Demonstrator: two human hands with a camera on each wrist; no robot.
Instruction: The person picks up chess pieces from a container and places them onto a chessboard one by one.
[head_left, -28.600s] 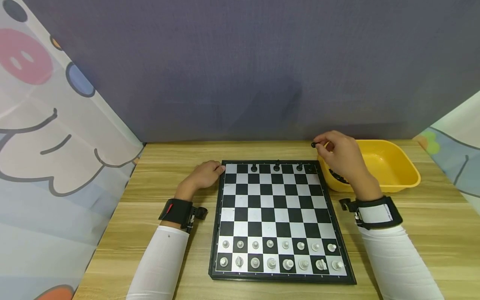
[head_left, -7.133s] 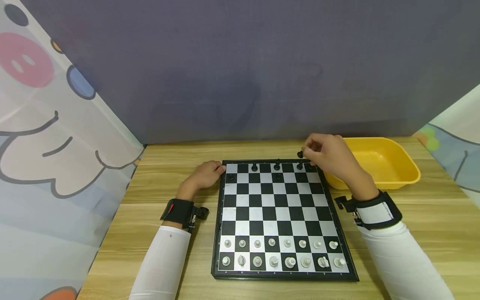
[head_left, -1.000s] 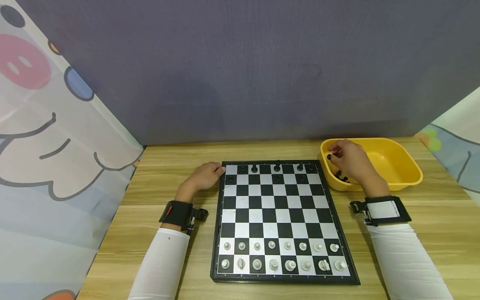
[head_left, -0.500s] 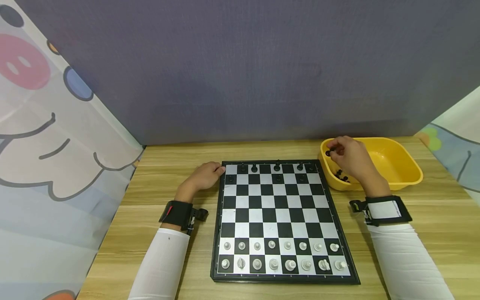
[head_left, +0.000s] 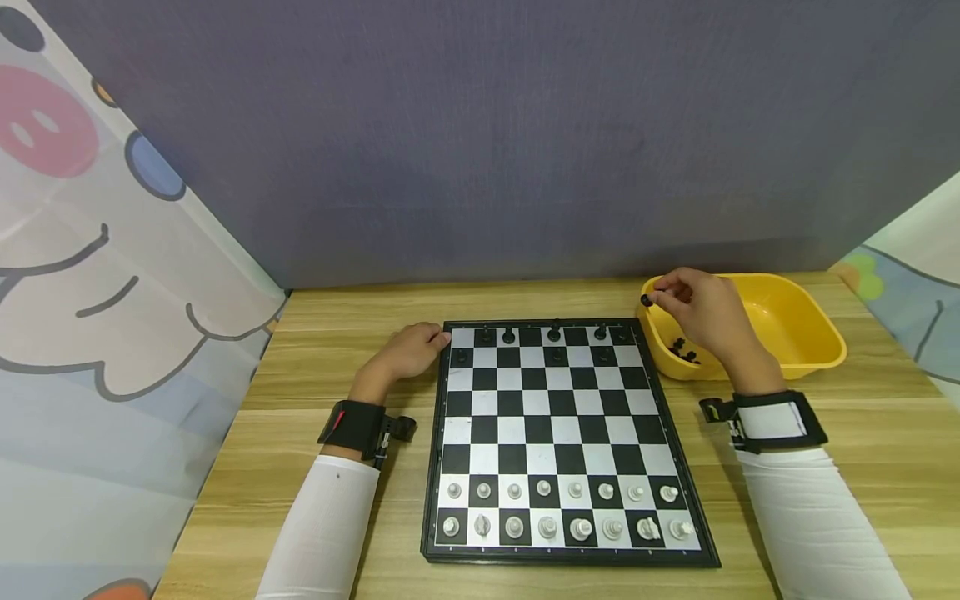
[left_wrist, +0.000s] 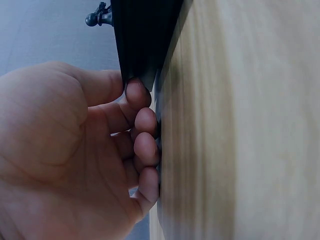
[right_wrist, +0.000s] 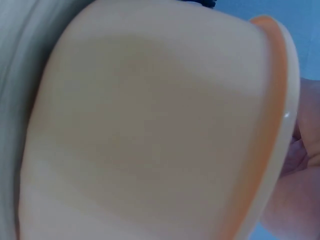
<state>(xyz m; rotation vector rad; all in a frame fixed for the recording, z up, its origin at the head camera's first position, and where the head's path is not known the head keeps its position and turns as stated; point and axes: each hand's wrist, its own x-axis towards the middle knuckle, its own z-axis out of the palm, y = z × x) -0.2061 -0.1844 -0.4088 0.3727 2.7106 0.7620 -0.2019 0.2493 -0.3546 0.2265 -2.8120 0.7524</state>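
Observation:
A chessboard [head_left: 536,403] lies on the table. My left hand [head_left: 405,351] pinches its far left corner between thumb and forefinger; in the left wrist view the other fingertips [left_wrist: 146,147] rest close against the wood. Over the left end of a yellow basin [head_left: 808,327], my right hand [head_left: 707,312] holds a black chess piece [head_left: 646,300] between thumb and fingers. In the right wrist view the basin's wall hides most of that hand. Several black pieces [head_left: 684,352] lie inside the basin. White pieces [head_left: 581,530] fill the two near rows, and black ones [head_left: 554,334] stand along the far side.
A grey upright panel [head_left: 480,150] closes off the back of the wooden table [head_left: 345,310]. Printed cloth [head_left: 67,333] hangs at the left. The basin stands just right of the board's far right corner.
My right hand has risen slightly with the black piece, towards the basin's left rim. Compared with seven seconds ago, one more black piece stands in the far row. My left hand stays put.

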